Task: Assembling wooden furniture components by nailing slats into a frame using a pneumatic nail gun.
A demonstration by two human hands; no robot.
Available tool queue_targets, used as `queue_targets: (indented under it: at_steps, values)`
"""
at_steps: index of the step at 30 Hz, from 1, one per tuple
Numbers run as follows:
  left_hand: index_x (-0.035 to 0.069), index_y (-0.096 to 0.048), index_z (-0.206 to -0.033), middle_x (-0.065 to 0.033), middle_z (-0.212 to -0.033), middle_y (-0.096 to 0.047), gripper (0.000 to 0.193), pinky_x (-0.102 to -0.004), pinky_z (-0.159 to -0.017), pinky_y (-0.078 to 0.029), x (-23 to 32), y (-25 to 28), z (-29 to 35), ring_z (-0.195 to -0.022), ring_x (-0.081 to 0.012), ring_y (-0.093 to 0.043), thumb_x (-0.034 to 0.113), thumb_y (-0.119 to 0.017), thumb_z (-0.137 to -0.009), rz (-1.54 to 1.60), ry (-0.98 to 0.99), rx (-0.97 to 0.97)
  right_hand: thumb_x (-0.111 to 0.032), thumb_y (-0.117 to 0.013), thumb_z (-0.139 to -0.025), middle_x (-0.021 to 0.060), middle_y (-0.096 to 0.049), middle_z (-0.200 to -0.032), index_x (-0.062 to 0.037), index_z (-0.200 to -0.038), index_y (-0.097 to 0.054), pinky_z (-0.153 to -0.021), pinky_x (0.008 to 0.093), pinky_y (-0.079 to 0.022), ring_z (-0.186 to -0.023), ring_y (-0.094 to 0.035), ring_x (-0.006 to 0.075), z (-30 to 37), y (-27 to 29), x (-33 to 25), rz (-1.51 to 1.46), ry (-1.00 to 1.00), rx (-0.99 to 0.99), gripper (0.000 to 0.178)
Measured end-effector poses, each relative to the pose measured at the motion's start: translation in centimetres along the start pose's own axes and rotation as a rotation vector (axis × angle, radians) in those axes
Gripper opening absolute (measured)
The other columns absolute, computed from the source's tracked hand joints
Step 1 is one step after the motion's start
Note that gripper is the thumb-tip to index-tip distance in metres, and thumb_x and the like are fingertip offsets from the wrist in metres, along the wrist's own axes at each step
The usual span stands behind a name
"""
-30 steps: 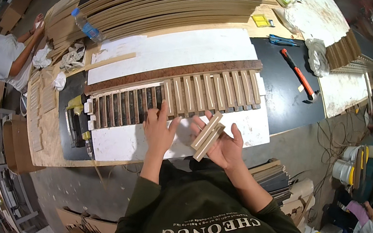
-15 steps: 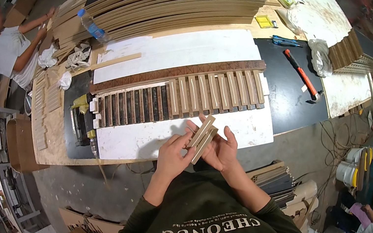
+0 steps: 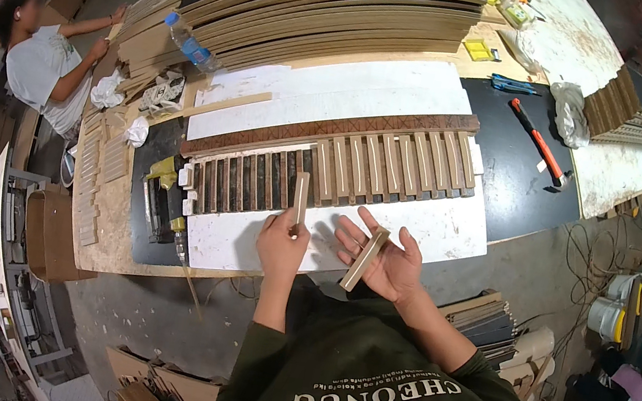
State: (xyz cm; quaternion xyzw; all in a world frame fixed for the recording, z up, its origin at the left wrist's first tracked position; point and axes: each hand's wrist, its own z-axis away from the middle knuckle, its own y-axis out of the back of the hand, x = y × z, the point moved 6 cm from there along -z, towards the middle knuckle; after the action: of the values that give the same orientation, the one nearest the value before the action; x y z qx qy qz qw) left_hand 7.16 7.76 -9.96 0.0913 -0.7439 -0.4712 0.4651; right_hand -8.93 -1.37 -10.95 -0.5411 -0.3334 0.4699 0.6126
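Observation:
My left hand [image 3: 281, 247] is closed on the lower end of a short wooden strip [image 3: 300, 194] with a pale line down its face. It stands over the near edge of a slotted wooden jig [image 3: 276, 160]. A second wooden strip [image 3: 364, 261] lies across the palm and fingers of my right hand [image 3: 394, 272], whose fingers are spread under it. In the jig's right part sits a row of similar strips [image 3: 375, 163]. The dark slots [image 3: 243, 180] on its left hold no pale-lined strips. A brown rail [image 3: 333, 132] runs along the jig's far side.
Tall stacked boards [image 3: 327, 17] stand behind the jig. A water bottle [image 3: 187, 44] stands left of them. On the right lie a red-handled hammer [image 3: 536, 141] and a grey plastic bag [image 3: 569, 115]. A power tool [image 3: 160, 198] rests at left. A co-worker [image 3: 48, 66] stands beyond.
My hands have moved apart. The left has taken one strip away from the bunch toward the jig, while the other piece stays on my right palm. The whole view has shifted slightly.

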Motion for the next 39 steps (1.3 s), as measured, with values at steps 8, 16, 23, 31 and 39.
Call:
queue_targets:
  at_steps: [8, 16, 23, 31, 39]
  values:
    - [0.005, -0.062, -0.104, -0.0147, -0.095, -0.059, 0.033, -0.044, -0.069, -0.051, 1.2, -2.0, 0.3, -0.084, -0.0341, -0.061, 0.014, -0.063, -0.072, -0.121, -0.022, -0.001, -0.052, -0.049, -0.087, 0.0192, -0.032, -0.146, -0.012, -0.145, -0.027, -0.108, 0.0464, -0.032, -0.133, -0.035, 0.032, 0.3, 0.2, -0.3, 0.001, 0.012, -0.016, 0.075]
    - [0.004, -0.063, -0.086, -0.0135, -0.085, -0.051, 0.019, -0.0441, -0.065, -0.048, 2.0, -3.1, -2.0, -0.076, -0.0339, -0.057, 0.012, -0.065, -0.069, -0.165, -0.07, 0.055, -0.053, -0.049, -0.087, 0.0196, -0.032, -0.146, -0.0113, -0.145, -0.026, -0.107, 0.0464, -0.032, -0.133, -0.035, 0.0325, 0.5, 0.1, -0.3, 0.005, 0.011, -0.016, 0.075]
    - [0.005, -0.066, -0.104, -0.0102, -0.093, -0.053, 0.031, -0.0424, -0.077, -0.044, 2.0, -3.8, -4.5, -0.09, -0.0297, -0.057, 0.018, -0.064, -0.076, -0.35, -0.102, 0.012, -0.053, -0.051, -0.086, 0.0196, -0.033, -0.145, -0.0099, -0.145, -0.027, -0.107, 0.0483, -0.033, -0.133, -0.035, 0.0339, -0.4, 0.1, -1.7, 0.001, 0.074, -0.01, 0.077]
    - [0.004, -0.064, -0.111, -0.0119, -0.094, -0.06, 0.034, -0.0381, -0.075, -0.048, 8.2, -1.1, 3.5, -0.088, -0.0308, -0.06, 0.019, -0.065, -0.081, 0.228, -0.329, -0.319, -0.048, -0.051, -0.086, 0.0176, -0.034, -0.144, -0.0078, -0.143, -0.029, -0.107, 0.0479, -0.031, -0.13, -0.037, 0.0316, -1.7, 0.2, -2.4, -0.006, 0.151, 0.044, 0.073]
    - [0.0, -0.064, -0.11, -0.0104, -0.081, -0.059, 0.033, -0.0311, -0.061, -0.048, 1.2, 0.6, 0.9, -0.063, -0.0197, -0.058, 0.008, -0.069, -0.078, 0.385, 0.046, -0.029, -0.033, -0.054, -0.087, 0.0091, -0.038, -0.144, -0.0083, -0.143, -0.032, -0.105, 0.0417, -0.031, -0.129, -0.038, 0.0262, -2.0, 1.8, -0.2, 0.293, 0.033, 0.188, 0.065]
